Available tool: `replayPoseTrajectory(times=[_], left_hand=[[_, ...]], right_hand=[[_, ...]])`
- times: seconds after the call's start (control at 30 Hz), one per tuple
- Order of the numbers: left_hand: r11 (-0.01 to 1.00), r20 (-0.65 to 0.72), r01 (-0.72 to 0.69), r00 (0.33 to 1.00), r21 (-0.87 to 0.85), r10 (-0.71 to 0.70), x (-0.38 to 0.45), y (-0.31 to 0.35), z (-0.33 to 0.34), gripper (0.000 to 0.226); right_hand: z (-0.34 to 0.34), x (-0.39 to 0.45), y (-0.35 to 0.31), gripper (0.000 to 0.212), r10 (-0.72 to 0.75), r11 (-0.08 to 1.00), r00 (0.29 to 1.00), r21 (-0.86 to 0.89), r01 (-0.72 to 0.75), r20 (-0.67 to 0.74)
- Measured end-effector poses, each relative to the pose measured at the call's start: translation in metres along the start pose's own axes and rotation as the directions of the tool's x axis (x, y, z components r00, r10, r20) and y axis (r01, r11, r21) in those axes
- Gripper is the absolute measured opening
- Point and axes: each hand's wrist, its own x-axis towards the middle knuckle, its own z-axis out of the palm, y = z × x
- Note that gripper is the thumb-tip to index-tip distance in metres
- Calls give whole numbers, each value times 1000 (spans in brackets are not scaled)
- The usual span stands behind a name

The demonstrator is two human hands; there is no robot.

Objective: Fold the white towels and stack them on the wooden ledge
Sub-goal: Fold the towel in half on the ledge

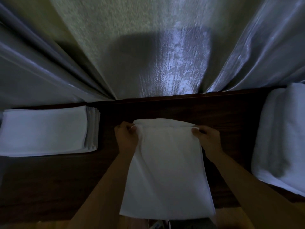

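Towel (166, 171): white, smooth, doubled lengthwise, lying mid-ledge (214, 109), near end hanging over the front edge. Left hand (126, 136) and right hand (206, 138) each pinch a far corner. Stack (44, 131) of folded towels at left; loose pile (280, 138) at right. Ledge: dark wood. Behind: pale curtains (148, 55), dim light

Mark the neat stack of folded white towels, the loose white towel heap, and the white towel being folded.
Neat stack of folded white towels (44, 129), head view, top face.
Loose white towel heap (280, 134), head view, middle of the pile.
White towel being folded (166, 167), head view, centre panel.
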Motion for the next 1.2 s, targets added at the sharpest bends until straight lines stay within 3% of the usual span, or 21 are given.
replayPoseTrajectory(times=[0.23, 0.5, 0.8, 0.93, 1.03, 1.2], left_hand=[[1000, 127, 25, 992, 4, -25, -1, 14, -3, 7], [911, 312, 218, 944, -349, -106, -2, 2, -36, 19], [946, 77, -103, 988, -307, 132, -21, 6, -107, 21], [877, 8, -105, 992, -469, 123, -40, 18, -142, 10], [824, -16, -116, 992, -555, 129, -56, 29, -165, 9], [771, -190, -299, 954, -563, 231, -71, 45, -199, 14]], right_hand=[[-2, -7, -5, 7, -11, 998, 1000, 64, 10, 21], [-26, -17, -14, 16, -80, 982, 994, 175, 65, 80], [-58, -49, -48, 11, -257, 955, 947, 197, 220, 190], [-75, -75, -80, 10, -382, 914, 902, 223, 338, 200], [-90, -98, -105, 22, -473, 873, 860, 238, 426, 193], [-110, -136, -144, 25, -582, 806, 803, 230, 546, 132]])
